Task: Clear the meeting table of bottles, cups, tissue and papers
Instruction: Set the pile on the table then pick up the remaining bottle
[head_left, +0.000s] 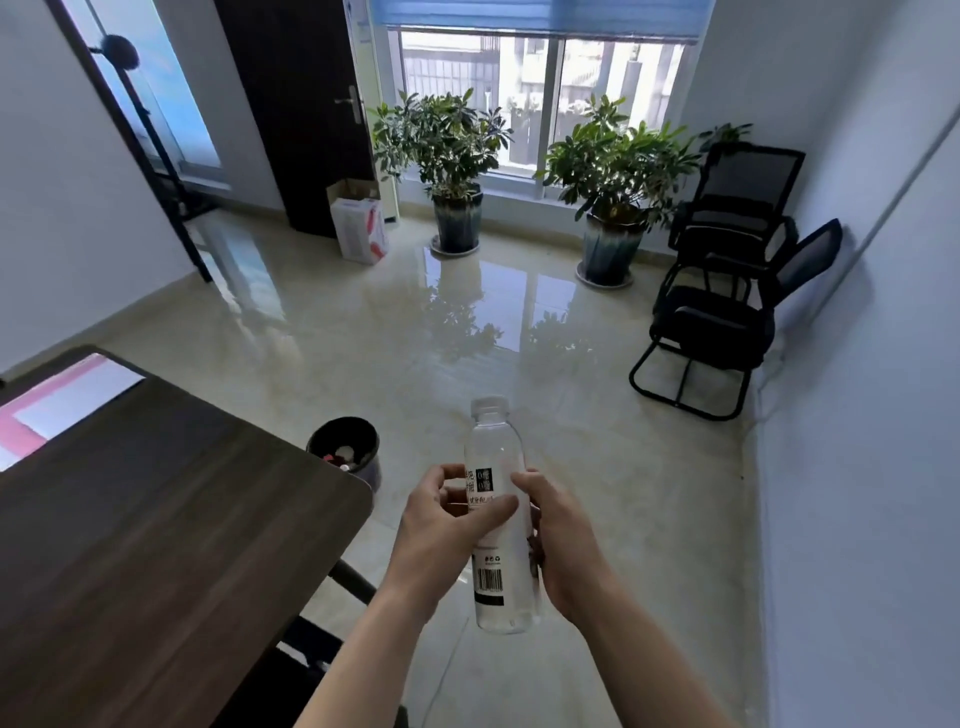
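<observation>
A clear plastic bottle (497, 447) with a white cap and a white label is held upright in front of me, over the floor to the right of the table. My left hand (441, 525) wraps its label from the left, thumb across the front. My right hand (558, 545) grips its right side and back. The dark wooden meeting table (156, 519) fills the lower left. White and pink papers (62, 405) lie at its far left end. A black waste bin (345, 448) with rubbish inside stands on the floor just beyond the table's corner, left of the bottle.
Glossy tiled floor (415, 338) stretches ahead. Two potted plants (452, 156) (613, 176) stand under the window. Black chairs (727, 291) sit against the right wall. A cardboard box (358, 228) leans by the dark door. A black stand (150, 145) rises at left.
</observation>
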